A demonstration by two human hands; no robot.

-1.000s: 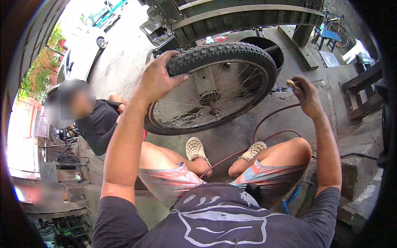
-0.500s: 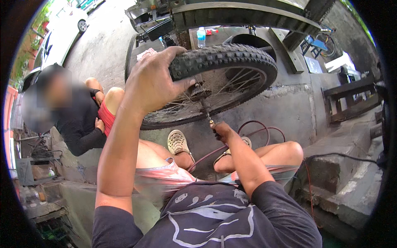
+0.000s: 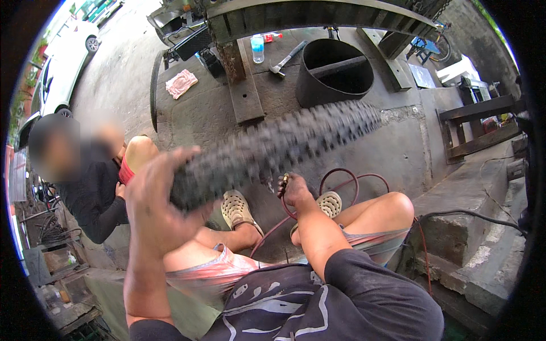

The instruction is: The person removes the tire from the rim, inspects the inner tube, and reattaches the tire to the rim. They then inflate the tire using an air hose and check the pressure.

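Head view: the knobby tyre (image 3: 276, 143) lies at twelve o'clock from the right hand (image 3: 296, 191), its long axis running from eight to two. The left hand (image 3: 154, 199) grasps its eight-o'clock end; the right, nearer to the middle, keeps a brass-coloured fitting (image 3: 285, 179) between curled fingers.

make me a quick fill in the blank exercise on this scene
1. The knobbly tire is held by the ____ grip.
2. The right grip holds a brass-coloured fitting, near a looped hose coloured dark ____.
3. Between the clear bottle and the round black container lies a ____.
4. The crumpled cloth on the ground is ____.

Missing words: left; red; hammer; pink.
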